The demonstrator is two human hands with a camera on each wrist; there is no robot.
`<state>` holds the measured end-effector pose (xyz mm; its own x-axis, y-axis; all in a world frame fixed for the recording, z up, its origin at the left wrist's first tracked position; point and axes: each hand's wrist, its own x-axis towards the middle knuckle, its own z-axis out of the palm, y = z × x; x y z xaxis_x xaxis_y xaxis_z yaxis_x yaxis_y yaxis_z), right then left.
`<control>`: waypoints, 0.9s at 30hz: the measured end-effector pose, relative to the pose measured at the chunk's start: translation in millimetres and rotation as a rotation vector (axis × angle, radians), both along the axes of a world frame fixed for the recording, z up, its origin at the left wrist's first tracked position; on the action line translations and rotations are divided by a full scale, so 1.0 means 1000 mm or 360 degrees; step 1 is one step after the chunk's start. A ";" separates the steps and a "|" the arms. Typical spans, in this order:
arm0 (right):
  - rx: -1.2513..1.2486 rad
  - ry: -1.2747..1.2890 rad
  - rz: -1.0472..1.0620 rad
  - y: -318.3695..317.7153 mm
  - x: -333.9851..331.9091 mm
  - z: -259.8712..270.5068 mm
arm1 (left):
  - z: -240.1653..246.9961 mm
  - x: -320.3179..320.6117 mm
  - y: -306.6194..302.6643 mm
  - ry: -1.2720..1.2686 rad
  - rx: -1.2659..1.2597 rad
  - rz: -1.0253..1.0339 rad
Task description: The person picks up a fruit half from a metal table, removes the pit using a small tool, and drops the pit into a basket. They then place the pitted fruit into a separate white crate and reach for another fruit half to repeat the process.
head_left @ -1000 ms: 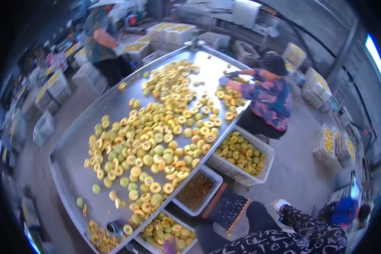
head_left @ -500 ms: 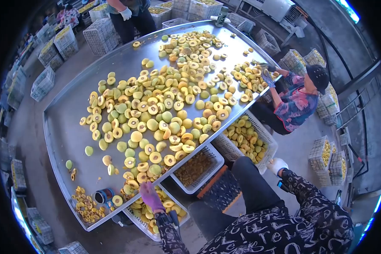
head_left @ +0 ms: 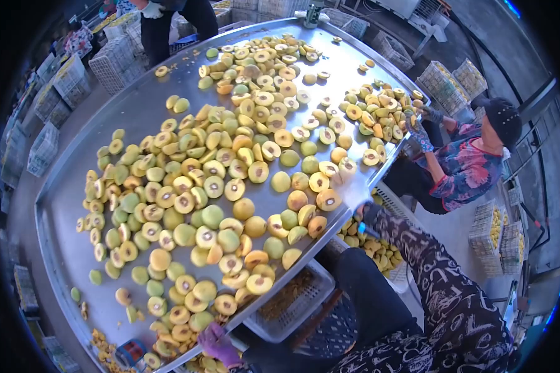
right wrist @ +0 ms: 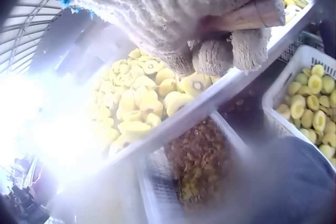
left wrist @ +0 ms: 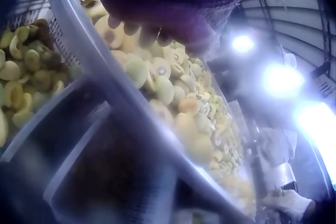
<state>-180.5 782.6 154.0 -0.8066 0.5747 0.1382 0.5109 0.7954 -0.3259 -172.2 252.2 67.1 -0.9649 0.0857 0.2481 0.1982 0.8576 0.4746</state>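
Observation:
Halved yellow-green stone fruits, many with brown centres, are spread over a metal table. My right hand, in a white knitted glove, reaches over the table's near edge among the fruit halves. In the right wrist view its fingers curl round a wooden handle; the tool's other end is hidden. My left hand, in a purple glove, is at the near rim by the fruit. The left wrist view shows its fingertips pointing down over the halves, with no object seen in them.
Below the rim stand a tub of brown scraps and a white crate of fruit halves. A person in a flowered top works at the right edge. A cup lies near small scraps.
My right hand has come from beside my knee up over the table. The left hand came into view onto the fruit at the rim and stays there. The head view has shifted closer.

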 end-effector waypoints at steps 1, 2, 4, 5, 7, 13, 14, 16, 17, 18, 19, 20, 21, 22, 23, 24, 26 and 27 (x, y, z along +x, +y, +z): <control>0.0385 -0.0220 0.0405 0.036 -0.015 -0.016 | -0.011 0.000 -0.001 0.0009 -0.0032 0.0073; 0.0184 -0.0177 0.0463 0.051 -0.030 -0.017 | -0.012 0.000 0.002 0.0001 -0.0049 0.0078; 0.0697 -0.0944 0.1333 0.119 -0.052 -0.069 | -0.013 -0.006 0.016 0.0356 -0.0336 0.0157; -0.0163 -0.0469 0.1199 0.133 -0.057 -0.085 | -0.021 -0.006 0.023 0.0374 -0.0366 0.0227; -0.0382 0.0144 0.1436 0.182 -0.067 -0.123 | -0.022 -0.005 0.018 0.0425 -0.0175 0.0109; -0.0979 0.0454 0.1103 -0.008 -0.021 0.003 | -0.005 0.000 0.029 0.0786 -0.0006 0.0228; -0.0923 0.0445 0.0978 -0.018 -0.008 0.000 | 0.005 0.020 0.042 0.1011 0.0047 0.0216; -0.1245 0.0169 0.1340 -0.116 0.053 0.060 | 0.044 0.054 0.059 0.1299 0.0091 0.0126; -0.1682 0.0307 0.1621 -0.134 0.065 0.024 | 0.036 0.085 0.082 0.0517 0.1044 0.0052; -0.1535 0.0170 0.1708 -0.150 0.081 0.020 | 0.046 0.121 0.100 -0.0334 0.1925 -0.0041; -0.1087 -0.0047 0.1805 -0.189 0.110 0.064 | 0.066 0.139 0.107 -0.1027 0.2066 0.0086; -0.0880 0.0315 0.2087 -0.205 0.119 0.043 | 0.065 0.150 0.119 -0.1221 0.2393 0.0061; -0.1490 0.0177 0.2052 -0.222 0.136 0.029 | 0.060 0.157 0.124 -0.1100 0.2647 -0.0539; -0.1286 0.0072 0.2035 -0.229 0.150 0.026 | 0.063 0.173 0.128 -0.1143 0.2675 -0.0407; -0.0727 0.0389 0.1948 -0.232 0.162 0.016 | 0.067 0.187 0.133 -0.0949 0.2634 -0.0388; -0.1022 0.0301 0.1676 -0.229 0.163 0.009 | 0.055 0.178 0.140 -0.0422 0.2414 -0.0500; -0.1401 0.0418 0.1383 -0.225 0.188 -0.007 | 0.023 0.172 0.113 -0.1058 0.2977 -0.0510; -0.1617 0.0362 0.1148 -0.224 0.201 -0.009 | 0.026 0.174 0.126 -0.0805 0.3011 -0.0371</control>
